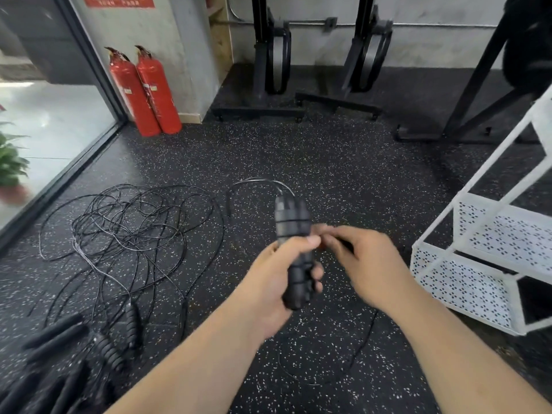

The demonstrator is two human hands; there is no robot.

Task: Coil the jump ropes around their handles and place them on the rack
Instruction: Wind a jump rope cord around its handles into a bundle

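While left hand (280,273) grips the handles (291,219), rope (254,181) in right hand's (364,264) pinch.

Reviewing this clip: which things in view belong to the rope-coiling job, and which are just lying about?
Job:
handle pair gripped in left hand
right hand at them
tangled ropes on floor
floor handles
white rack

Lying about:
fire extinguishers
potted plant
black gym machines
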